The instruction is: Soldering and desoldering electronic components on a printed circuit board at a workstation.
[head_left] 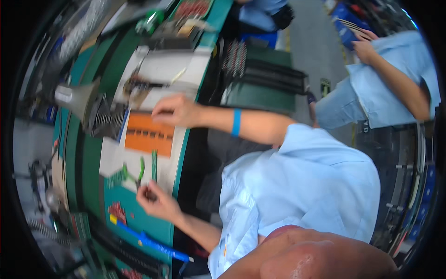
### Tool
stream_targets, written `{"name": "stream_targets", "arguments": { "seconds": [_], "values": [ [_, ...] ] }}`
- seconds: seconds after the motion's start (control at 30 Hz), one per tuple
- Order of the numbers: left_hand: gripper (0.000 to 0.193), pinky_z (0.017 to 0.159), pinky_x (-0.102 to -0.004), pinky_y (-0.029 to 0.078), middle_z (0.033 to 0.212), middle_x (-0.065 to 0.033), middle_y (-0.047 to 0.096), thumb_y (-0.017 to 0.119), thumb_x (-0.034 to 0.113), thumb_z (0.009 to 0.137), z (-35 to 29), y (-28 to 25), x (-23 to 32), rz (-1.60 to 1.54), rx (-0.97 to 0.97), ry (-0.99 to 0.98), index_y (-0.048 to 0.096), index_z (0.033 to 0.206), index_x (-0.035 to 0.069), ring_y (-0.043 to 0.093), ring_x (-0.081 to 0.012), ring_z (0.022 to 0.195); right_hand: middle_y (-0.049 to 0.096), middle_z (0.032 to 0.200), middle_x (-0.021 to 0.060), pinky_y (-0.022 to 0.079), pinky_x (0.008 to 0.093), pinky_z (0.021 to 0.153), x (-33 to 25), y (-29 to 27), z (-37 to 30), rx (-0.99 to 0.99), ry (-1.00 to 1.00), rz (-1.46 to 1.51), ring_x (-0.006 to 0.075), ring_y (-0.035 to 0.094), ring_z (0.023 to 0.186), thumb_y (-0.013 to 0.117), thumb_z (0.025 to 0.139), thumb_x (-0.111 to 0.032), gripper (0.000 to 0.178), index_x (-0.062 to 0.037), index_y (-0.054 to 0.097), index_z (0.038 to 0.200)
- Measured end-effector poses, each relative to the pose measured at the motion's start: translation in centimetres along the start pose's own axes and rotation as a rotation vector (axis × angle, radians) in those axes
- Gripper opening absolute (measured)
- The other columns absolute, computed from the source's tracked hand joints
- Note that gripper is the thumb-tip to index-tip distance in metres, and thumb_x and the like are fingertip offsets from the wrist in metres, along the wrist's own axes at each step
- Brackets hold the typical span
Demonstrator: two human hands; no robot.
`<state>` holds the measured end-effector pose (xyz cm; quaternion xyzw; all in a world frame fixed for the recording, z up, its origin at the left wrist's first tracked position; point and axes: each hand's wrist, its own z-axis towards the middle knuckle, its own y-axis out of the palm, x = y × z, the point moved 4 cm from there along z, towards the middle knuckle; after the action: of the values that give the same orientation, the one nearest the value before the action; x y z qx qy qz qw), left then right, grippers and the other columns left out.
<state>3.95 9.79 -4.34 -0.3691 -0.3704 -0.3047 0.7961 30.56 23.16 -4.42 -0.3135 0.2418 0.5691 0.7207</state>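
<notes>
My right hand (179, 110), at the end of the arm with a blue wristband (236, 122), is over the upper edge of an orange block (141, 145) with a row of dark slots. Its fingers curl together; whatever they hold is too small or blurred to name. My left hand (160, 202) is closed in a pinch below the block, its contents unclear. Just above those fingers lies a narrow green strip (154, 162), its lower end close to them. Beside it are green-handled pliers (141, 168), their dark jaws near my fingertips. White sheet (116, 158) lies under the block.
Small red parts (118, 212) and a blue pen-like tool (148, 242) lie on the green mat by my left hand. A grey funnel-shaped hood (76, 98) stands beyond the block. Dark racks (274, 76) stand off to the right, where another person (395, 79) holds something.
</notes>
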Motion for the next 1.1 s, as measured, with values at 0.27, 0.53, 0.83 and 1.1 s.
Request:
{"name": "stream_targets", "arguments": {
  "seconds": [0.27,0.53,0.83,1.1],
  "values": [
    [0.030,0.076,-0.0366,0.049,0.094,-0.0108,0.062,0.072,0.025,0.106,-0.1,0.3,0.9,0.038,-0.002,-0.051,0.064,0.105,-0.004,0.056,-0.0222,0.084,0.078,0.095,0.0108,0.057,0.0317,0.071,-0.4,-0.1,0.1,-0.029,0.027,0.040,0.0210,0.073,0.078,0.080,0.092,-0.008,0.012,-0.0010,0.080,0.103],
    [0.031,0.077,-0.0384,0.050,0.093,-0.0112,0.063,0.073,0.026,0.105,-0.1,-0.1,0.9,0.055,-0.008,-0.048,0.064,0.103,-0.004,0.057,-0.0235,0.084,0.078,0.102,0.0113,0.059,0.0332,0.077,-0.2,0.4,0.0,-0.092,0.007,0.004,0.0234,0.075,0.089,0.078,0.092,-0.003,0.011,-0.0002,0.079,0.103],
    [0.024,0.077,-0.0394,0.049,0.093,-0.0112,0.063,0.072,0.019,0.104,-0.1,-0.3,1.2,0.061,0.002,0.019,0.064,0.102,-0.003,0.058,-0.0246,0.084,0.074,0.093,0.0091,0.057,0.0308,0.071,-0.7,0.4,0.1,-0.073,-0.017,0.043,0.0194,0.073,0.080,0.078,0.092,-0.005,0.010,0.0005,0.074,0.099],
    [0.021,0.076,-0.0388,0.048,0.094,-0.0107,0.064,0.074,0.016,0.103,-0.2,-0.4,1.1,0.066,0.015,0.024,0.064,0.102,-0.002,0.056,-0.0239,0.084,0.074,0.093,0.0085,0.057,0.0309,0.071,-0.8,0.3,0.0,-0.104,0.016,0.031,0.0192,0.073,0.080,0.078,0.092,-0.005,0.010,-0.0008,0.072,0.098]
  ]
}}
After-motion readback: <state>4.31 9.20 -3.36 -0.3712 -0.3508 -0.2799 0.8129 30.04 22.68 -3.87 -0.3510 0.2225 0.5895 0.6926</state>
